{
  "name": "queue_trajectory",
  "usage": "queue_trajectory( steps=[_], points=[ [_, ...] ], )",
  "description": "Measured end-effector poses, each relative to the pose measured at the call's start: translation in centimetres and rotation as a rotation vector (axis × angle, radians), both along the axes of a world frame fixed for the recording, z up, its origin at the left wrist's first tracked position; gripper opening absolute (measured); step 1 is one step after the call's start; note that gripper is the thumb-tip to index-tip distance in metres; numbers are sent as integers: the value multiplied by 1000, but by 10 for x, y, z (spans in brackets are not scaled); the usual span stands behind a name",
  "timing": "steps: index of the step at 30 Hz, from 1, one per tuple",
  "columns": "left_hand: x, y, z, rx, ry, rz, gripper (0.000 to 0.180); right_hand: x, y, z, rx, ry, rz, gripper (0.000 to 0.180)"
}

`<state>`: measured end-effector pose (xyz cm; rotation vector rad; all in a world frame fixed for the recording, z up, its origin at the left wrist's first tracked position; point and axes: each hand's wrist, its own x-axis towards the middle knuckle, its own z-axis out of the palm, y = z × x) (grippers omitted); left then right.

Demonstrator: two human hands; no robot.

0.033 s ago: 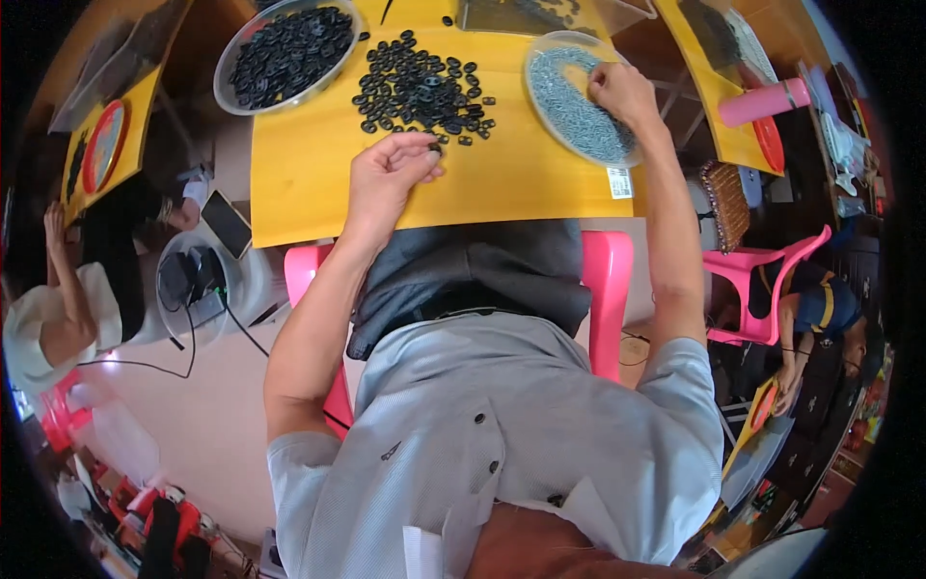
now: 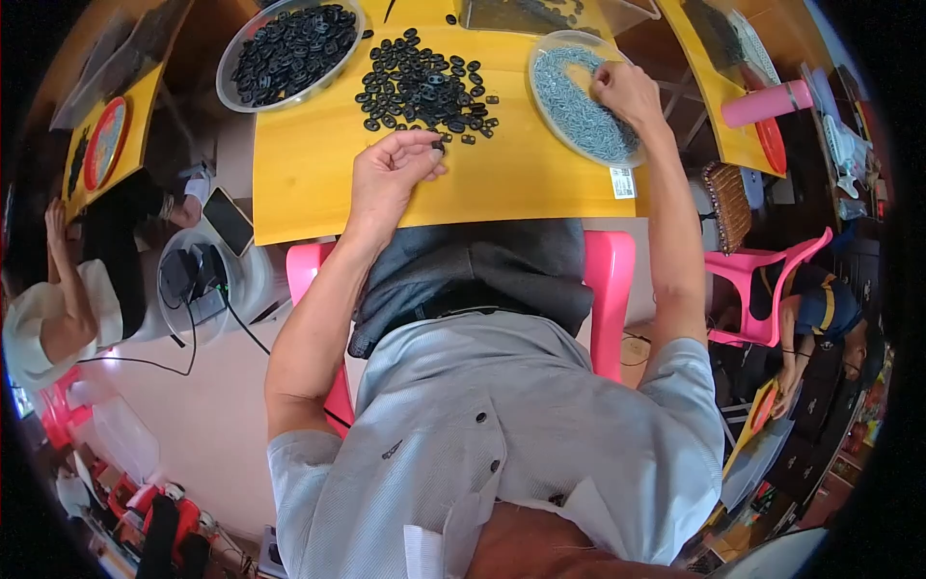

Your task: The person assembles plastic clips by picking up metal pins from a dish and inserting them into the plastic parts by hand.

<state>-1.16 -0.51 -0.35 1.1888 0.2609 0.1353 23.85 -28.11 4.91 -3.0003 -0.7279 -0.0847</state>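
Observation:
My left hand (image 2: 384, 188) is above the near part of the yellow tabletop (image 2: 318, 183), thumb and fingers pinched on a small black oval piece (image 2: 438, 146). Just beyond it spreads a loose pile of similar black oval pieces (image 2: 424, 92), some showing two holes. On the right, my right hand (image 2: 629, 95) reaches over a shallow clear dish (image 2: 536, 92) filled with thin silvery pieces that look like small screws (image 2: 584, 116). Its fingertips are pressed together near a bare patch of the dish's bottom. Whatever they hold is too small or hidden to make out.
A clear round tub (image 2: 224, 77) of black pieces stands at the far left, and a clear box (image 2: 550, 14) at the far edge. Co-workers sit at both sides. A pink bottle (image 2: 767, 103) lies on the right-hand table; a phone (image 2: 229, 223) rests on a stool at left.

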Motion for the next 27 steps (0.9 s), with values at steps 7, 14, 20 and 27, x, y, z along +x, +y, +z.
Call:
queue_trajectory(
  steps=[7,14,20,27],
  points=[
    [-2,2,-4,13,12,39,20,-39,27,14,556,46,112,16],
    [1,-2,-7,-1,-13,60,20,-130,100,-1,909,566,358,17],
    [1,-6,-4,30,-9,64,20,-144,113,-24,955,665,360,19],
    [1,-7,-4,97,-11,77,18,-148,115,-25,946,634,386,19]
  ],
)
